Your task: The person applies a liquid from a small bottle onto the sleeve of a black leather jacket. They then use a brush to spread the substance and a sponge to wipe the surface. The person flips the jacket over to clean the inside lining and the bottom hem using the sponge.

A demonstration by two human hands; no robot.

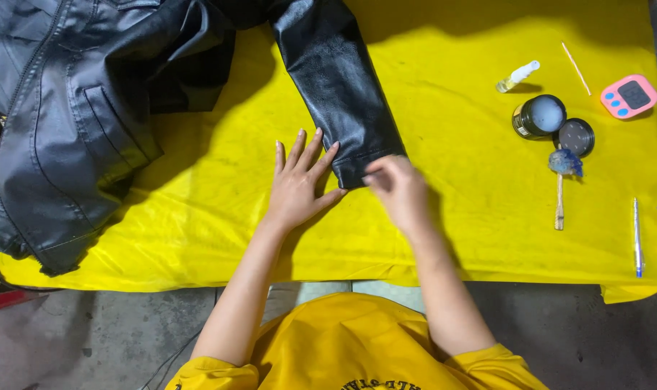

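Note:
A black leather jacket (75, 108) lies on a yellow cloth (451, 217) that covers the table. One sleeve (339, 87) stretches toward me, its cuff near the middle. My left hand (299, 180) lies flat with fingers spread, its fingertips against the left edge of the cuff. Blurred by motion, my right hand (397, 189) sits at the cuff's lower right corner with fingers curled; whether it pinches the cuff is unclear.
At the right stand an open dark jar (539, 115) with its lid (577, 136) beside it, a small brush with a blue tip (562, 180), a small spray bottle (517, 76), a thin stick (575, 68), a pink timer (629, 96) and a pen (637, 238).

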